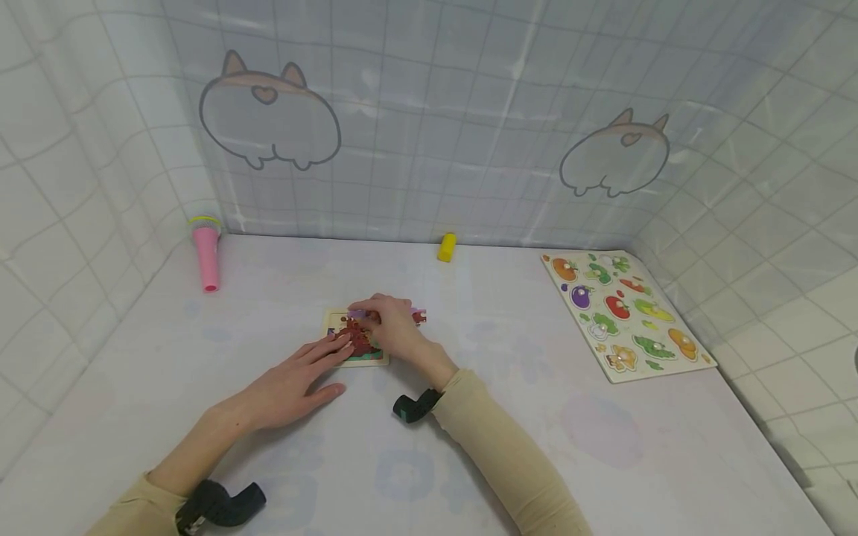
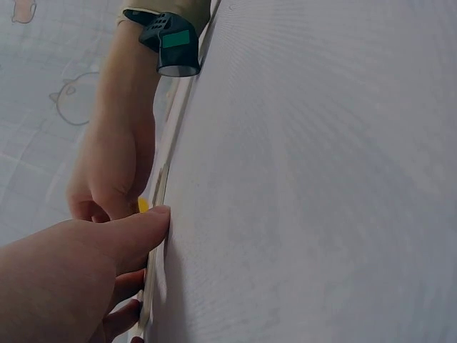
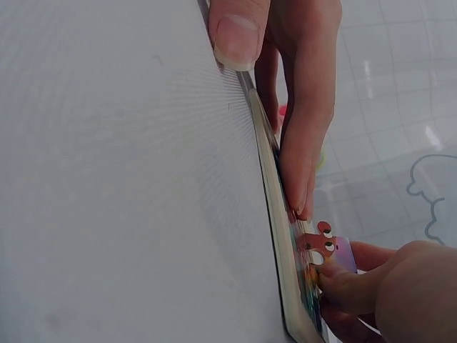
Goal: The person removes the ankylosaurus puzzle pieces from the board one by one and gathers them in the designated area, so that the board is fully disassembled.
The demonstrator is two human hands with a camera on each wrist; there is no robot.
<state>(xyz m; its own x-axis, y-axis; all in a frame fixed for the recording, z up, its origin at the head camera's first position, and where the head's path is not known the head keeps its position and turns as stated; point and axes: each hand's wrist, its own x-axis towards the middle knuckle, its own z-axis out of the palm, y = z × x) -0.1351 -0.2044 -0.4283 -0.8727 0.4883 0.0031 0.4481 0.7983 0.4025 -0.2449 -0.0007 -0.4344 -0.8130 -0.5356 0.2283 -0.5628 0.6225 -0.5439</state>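
A small wooden jigsaw board [image 1: 372, 360] with a reddish-brown picture lies flat in the middle of the table. My left hand [image 1: 288, 387] rests straight fingertips on its near left part, the thumb spread on the table. My right hand [image 1: 395, 327] reaches over the board's right side. Between its thumb and fingers it pinches a puzzle piece [image 3: 344, 251], purple and reddish-brown with cartoon eyes, tilted up at the board. Beside that hand shows another purple and red-brown piece [image 1: 419, 316]. The right hand hides part of the board.
At the back left lies a pink toy microphone [image 1: 208, 257]. A yellow cylinder [image 1: 447, 247] is near the back wall. On the right lies a vegetable peg-puzzle board [image 1: 626, 316]. Tile-patterned sheets surround the white table [image 1: 503, 447] at back and sides.
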